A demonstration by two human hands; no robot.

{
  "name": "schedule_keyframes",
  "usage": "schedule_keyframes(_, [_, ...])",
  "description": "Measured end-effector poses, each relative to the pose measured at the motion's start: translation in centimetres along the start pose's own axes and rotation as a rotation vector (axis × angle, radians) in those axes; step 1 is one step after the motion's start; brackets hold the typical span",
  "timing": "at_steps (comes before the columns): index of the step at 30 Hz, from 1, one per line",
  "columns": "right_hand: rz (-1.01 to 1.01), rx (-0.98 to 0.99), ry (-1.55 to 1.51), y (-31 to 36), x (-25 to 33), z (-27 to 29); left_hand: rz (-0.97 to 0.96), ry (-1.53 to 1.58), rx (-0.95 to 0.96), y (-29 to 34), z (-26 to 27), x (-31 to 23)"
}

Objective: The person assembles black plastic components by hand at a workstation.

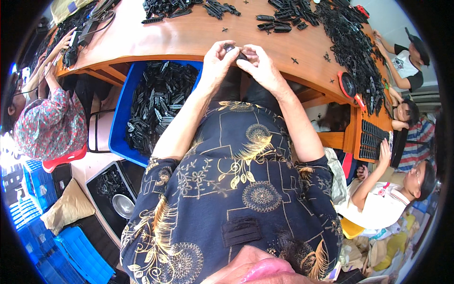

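Both hands meet over the front edge of the wooden table (189,43). My left hand (217,62) is closed, thumb and fingers pinching a small dark plastic piece (229,48). Against its fingertips, my right hand (261,67) is closed too, with a black plastic part (241,56) between thumb and forefinger. Whether these are two pieces or one cannot be told, since the fingers cover much of them. Beyond the hands, small black cross-shaped pieces (224,30) lie loose on the tabletop.
Below the table edge at left stands a blue bin (117,130) full of black plastic parts (158,102). Black part piles (350,45) cover the table's right side, near a round black-and-red dish (347,85). People work at both sides. A dark tray (97,184) holds a metal bowl (123,206).
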State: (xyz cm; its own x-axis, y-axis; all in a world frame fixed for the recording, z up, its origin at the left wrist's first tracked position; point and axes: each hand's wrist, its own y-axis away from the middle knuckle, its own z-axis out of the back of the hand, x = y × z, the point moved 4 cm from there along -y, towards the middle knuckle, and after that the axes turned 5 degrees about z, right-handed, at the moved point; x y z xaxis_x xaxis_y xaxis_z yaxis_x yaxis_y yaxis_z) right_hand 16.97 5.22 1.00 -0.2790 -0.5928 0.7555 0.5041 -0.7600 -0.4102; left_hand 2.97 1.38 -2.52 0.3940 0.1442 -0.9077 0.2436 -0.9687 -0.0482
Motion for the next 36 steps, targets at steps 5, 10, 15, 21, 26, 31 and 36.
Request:
schedule_keyframes(5, [-0.281,0.224,-0.469,-0.3,0.0,-0.9,-0.016,0.045,0.032,0.2,0.1,-1.4])
schedule_keyframes(10, [-0.287,0.174,-0.368,-0.4,0.8,-2.2,0.016,0.076,0.044,0.4,1.5,-1.7])
schedule_keyframes(15, [-0.16,0.402,-0.18,-0.9,0.9,-3.6,0.094,0.043,0.009,2.3,4.6,-2.7])
schedule_keyframes(21, [-0.035,0.029,0.185,-7.3,-6.4,5.4,0.145,-1.226,0.031,6.4,17.6,-7.4])
schedule_keyframes(26, [-0.166,0.211,0.616,-10.7,-14.4,8.9,-0.263,-1.471,-0.002,0.0,12.5,-11.4])
schedule_keyframes(31, [-0.185,0.267,0.752,-10.2,-12.4,7.7,-0.672,-1.562,-0.001,-10.5,7.9,-7.6])
schedule_keyframes(36, [0.116,0.099,0.652,-7.8,-10.7,7.4,-0.767,-1.708,-0.023,-15.9,8.2,-4.7])
